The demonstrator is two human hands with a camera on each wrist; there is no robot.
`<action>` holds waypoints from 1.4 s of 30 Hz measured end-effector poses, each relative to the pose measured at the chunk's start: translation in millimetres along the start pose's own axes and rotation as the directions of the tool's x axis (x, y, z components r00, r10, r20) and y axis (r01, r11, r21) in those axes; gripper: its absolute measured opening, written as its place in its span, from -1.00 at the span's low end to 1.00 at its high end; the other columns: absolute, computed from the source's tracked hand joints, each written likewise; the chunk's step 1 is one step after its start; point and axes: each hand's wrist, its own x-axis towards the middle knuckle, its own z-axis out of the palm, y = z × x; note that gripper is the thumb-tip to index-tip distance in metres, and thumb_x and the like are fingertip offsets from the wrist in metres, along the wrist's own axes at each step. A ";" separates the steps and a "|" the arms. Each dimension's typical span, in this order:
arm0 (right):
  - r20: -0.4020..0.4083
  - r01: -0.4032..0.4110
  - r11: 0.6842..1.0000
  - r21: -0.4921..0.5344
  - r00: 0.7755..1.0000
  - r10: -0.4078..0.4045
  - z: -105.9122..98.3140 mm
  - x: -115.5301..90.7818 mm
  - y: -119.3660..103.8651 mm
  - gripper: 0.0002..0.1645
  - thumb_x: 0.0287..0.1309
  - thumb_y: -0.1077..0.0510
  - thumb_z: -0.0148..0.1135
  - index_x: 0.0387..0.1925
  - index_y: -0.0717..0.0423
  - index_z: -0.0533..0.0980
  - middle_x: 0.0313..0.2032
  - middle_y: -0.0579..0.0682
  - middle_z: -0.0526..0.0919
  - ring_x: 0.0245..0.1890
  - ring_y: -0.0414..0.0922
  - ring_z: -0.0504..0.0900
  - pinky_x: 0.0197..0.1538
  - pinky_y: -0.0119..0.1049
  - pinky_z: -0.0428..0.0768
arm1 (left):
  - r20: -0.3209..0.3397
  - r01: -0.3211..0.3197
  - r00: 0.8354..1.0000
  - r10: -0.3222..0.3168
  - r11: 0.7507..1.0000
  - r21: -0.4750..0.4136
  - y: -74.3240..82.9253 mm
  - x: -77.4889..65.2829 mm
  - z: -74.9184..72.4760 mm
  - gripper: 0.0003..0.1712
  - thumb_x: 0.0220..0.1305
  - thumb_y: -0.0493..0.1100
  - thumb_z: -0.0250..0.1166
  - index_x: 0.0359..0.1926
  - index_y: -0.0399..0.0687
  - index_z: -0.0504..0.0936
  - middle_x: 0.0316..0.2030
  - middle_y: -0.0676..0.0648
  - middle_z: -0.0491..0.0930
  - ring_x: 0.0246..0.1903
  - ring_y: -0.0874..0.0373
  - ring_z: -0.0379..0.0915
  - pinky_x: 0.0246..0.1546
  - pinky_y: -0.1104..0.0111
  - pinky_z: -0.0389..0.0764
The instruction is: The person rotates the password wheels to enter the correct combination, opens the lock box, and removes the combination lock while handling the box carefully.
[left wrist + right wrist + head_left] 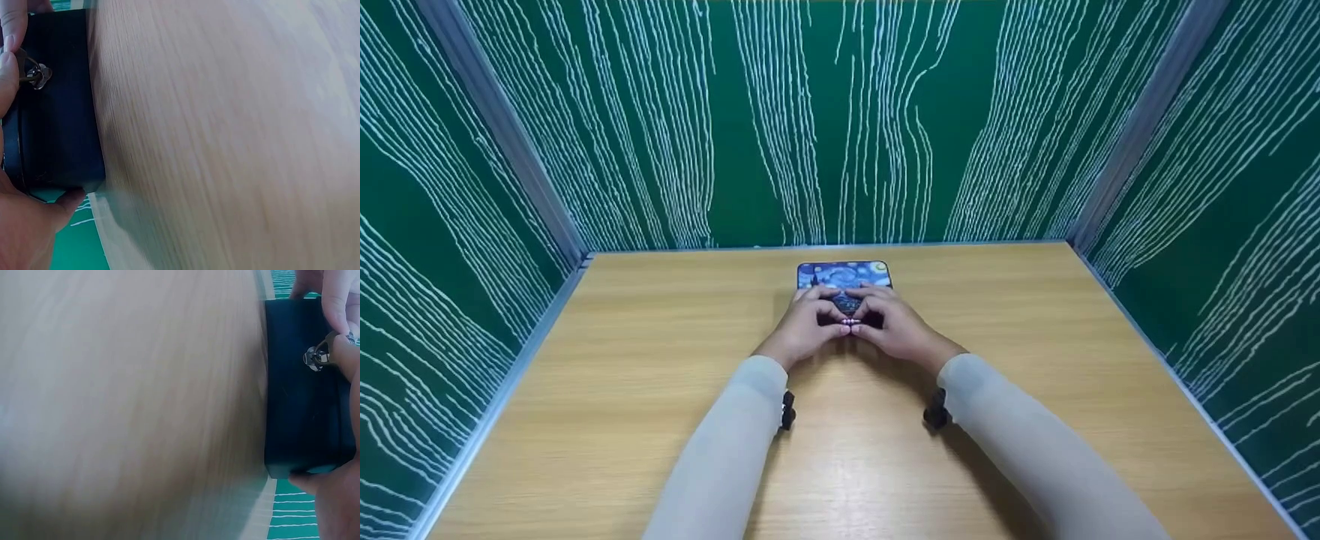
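Note:
A small box point(844, 274) with a blue, starry-night picture on its lid stands on the table. Its dark front point(59, 132) carries a metal clasp point(316, 359) with a loop. My left hand point(804, 324) grips the box around its left end, a finger against the side and fingertips on the lid. From the right, my right hand point(901, 327) holds it the same way. Both thumbs meet at the clasp in the middle of the front and partly cover it. The lid sits closed over the box.
The wooden table point(660, 420) is bordered by green walls point(750, 135) with white wavy lines on the back and both sides. The box is toward the table's far edge. Dark straps with small devices point(936, 411) are on both wrists.

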 end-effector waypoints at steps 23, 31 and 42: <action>0.009 -0.044 0.999 0.003 0.999 0.044 -0.2 -2.5 -1.3 -0.93 0.57 0.06 0.47 -0.08 -0.09 0.69 0.67 -0.12 0.50 0.79 0.16 0.23 0.82 0.31 0.14 | 0.003 -0.005 1.000 0.005 1.000 -0.009 -1.6 -0.9 0.1 -0.94 0.46 -0.03 0.60 -0.13 0.17 0.93 0.64 0.06 0.46 0.74 -0.10 0.10 0.82 -0.03 0.15; 0.008 -0.027 1.000 0.003 1.000 0.027 1.2 -2.1 -1.7 -0.94 0.56 0.10 0.46 -0.07 -0.06 0.69 0.67 -0.10 0.50 0.78 0.15 0.26 0.81 0.31 0.16 | -0.006 -0.012 1.000 0.011 1.000 -0.014 -2.5 -2.6 -0.1 -0.91 0.42 -0.05 0.64 -0.12 0.14 0.93 0.64 0.04 0.47 0.72 -0.10 0.14 0.81 -0.03 0.16; 0.012 -0.041 0.999 0.022 0.999 0.041 -0.3 -2.5 -0.8 -0.91 0.57 0.08 0.46 -0.04 -0.03 0.70 0.68 -0.11 0.49 0.80 0.16 0.23 0.82 0.31 0.13 | -0.008 0.012 1.000 -0.012 1.000 -0.019 -0.9 -1.0 0.7 -0.94 0.47 -0.03 0.60 -0.12 0.16 0.93 0.65 0.05 0.46 0.72 -0.12 0.14 0.82 -0.04 0.15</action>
